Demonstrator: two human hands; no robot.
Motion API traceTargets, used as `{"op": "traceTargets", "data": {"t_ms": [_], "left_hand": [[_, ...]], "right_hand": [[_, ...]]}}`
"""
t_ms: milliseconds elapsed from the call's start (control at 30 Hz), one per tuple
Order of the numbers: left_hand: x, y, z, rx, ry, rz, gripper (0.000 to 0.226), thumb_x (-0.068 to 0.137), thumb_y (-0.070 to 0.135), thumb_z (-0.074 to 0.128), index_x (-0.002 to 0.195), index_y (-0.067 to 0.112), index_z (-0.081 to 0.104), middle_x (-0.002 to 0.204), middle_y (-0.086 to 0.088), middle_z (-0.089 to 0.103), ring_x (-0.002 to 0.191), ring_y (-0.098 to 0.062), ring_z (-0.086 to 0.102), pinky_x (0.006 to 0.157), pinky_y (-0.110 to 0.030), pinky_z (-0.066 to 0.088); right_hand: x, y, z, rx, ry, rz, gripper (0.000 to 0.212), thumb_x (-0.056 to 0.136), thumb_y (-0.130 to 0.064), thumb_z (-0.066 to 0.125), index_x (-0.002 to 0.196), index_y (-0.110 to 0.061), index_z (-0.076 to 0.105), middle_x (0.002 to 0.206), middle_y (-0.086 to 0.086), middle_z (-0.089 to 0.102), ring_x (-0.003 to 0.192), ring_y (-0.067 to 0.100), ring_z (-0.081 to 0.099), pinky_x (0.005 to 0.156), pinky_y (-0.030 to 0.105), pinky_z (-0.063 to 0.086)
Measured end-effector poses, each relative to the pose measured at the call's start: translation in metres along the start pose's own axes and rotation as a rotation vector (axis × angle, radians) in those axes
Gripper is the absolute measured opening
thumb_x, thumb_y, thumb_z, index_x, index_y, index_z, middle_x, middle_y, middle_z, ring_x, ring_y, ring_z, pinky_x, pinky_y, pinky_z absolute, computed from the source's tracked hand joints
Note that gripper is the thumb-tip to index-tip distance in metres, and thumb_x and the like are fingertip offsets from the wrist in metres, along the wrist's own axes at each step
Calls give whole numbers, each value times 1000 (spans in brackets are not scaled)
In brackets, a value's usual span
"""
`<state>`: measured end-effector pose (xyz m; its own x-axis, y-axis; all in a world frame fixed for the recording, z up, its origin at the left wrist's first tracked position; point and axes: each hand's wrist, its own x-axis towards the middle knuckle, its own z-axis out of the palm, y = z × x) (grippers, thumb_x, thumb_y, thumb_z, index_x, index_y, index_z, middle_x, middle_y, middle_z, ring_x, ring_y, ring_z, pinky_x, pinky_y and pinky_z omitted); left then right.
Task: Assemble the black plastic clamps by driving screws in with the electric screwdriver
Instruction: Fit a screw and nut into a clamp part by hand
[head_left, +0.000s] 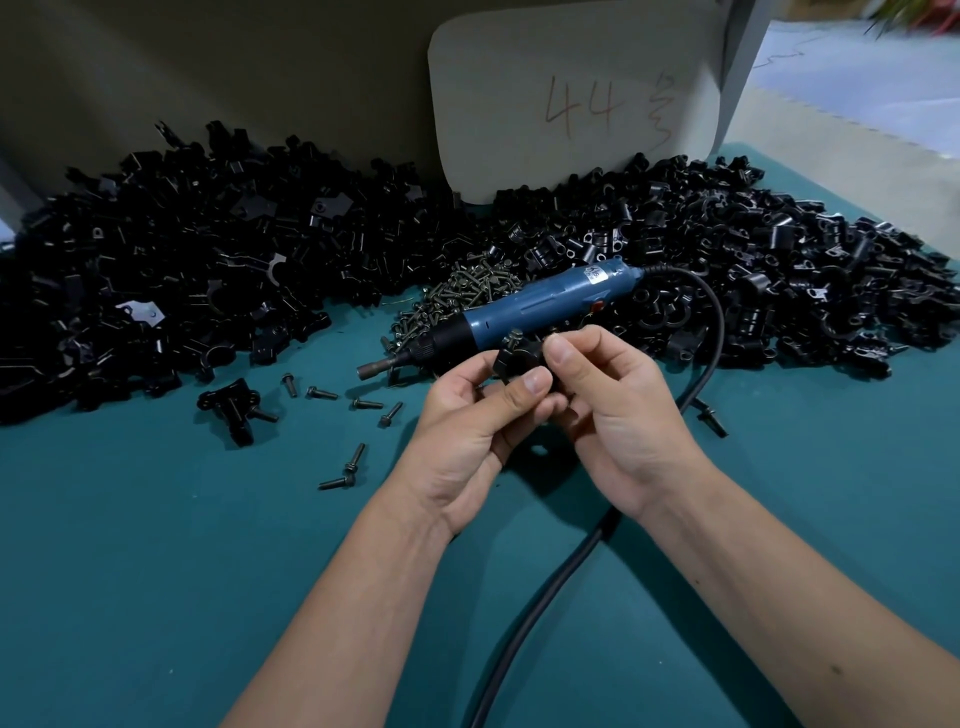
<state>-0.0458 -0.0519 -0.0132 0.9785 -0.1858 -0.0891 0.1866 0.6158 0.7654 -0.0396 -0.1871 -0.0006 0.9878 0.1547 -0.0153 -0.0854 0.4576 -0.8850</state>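
Observation:
Above the teal table, my left hand (467, 426) and my right hand (618, 415) meet on one small black clamp (511, 358). The left thumb and fingers pinch it from below. A screw (515, 338) stands up out of the clamp's top, and my right fingertips pinch at the clamp's right side. The blue electric screwdriver (524, 312) lies on the table just behind my hands, bit pointing left, touched by neither hand. A heap of screws (462, 296) sits behind it.
Large piles of black clamp parts lie at the left (182, 270) and the right (779, 270). A clamp with screws in it (231, 408) and several loose screws (343, 467) lie at front left. The screwdriver's black cord (571, 561) runs under my right arm. A cardboard sheet (571, 98) stands behind.

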Motion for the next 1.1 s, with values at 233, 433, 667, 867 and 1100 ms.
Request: {"op": "traceTargets", "data": {"t_ms": [233, 433, 667, 867, 1100], "left_hand": [[0, 2, -2, -40, 12, -3, 42, 72, 8, 79, 112, 3, 69, 83, -7, 75, 70, -12, 74, 65, -15, 59], [0, -1, 1, 20, 5, 13, 41, 72, 7, 81, 111, 2, 68, 84, -6, 76, 72, -12, 74, 69, -17, 59], [0, 1, 2, -5, 30, 35, 33, 72, 7, 78, 104, 6, 71, 86, -8, 77, 73, -12, 75, 65, -17, 59], [-1, 2, 1, -16, 45, 29, 40, 68, 7, 81, 107, 7, 71, 84, -7, 75, 71, -14, 75, 67, -18, 60], [0, -3, 1, 46, 25, 48, 46, 64, 10, 86, 106, 6, 68, 82, -7, 75, 75, -14, 75, 70, -20, 60]], "right_hand": [[-1, -3, 2, -47, -20, -14, 22, 79, -34, 76, 96, -22, 83, 99, 18, 76, 84, 24, 64, 69, 26, 47], [-2, 0, 4, 22, 46, 4, 18, 61, -34, 85, 69, -23, 74, 77, 1, 66, 65, 13, 60, 58, 19, 46], [0, 0, -1, 51, -60, 39, 21, 87, -37, 70, 99, -23, 82, 78, -2, 63, 63, 5, 53, 56, 17, 44], [0, 2, 4, -26, 18, -17, 23, 74, -37, 77, 91, -23, 84, 84, 2, 71, 63, 7, 57, 54, 16, 44], [-2, 3, 5, 31, 90, 21, 19, 66, -34, 83, 65, -27, 65, 64, -8, 57, 52, 3, 48, 51, 15, 40]]}}
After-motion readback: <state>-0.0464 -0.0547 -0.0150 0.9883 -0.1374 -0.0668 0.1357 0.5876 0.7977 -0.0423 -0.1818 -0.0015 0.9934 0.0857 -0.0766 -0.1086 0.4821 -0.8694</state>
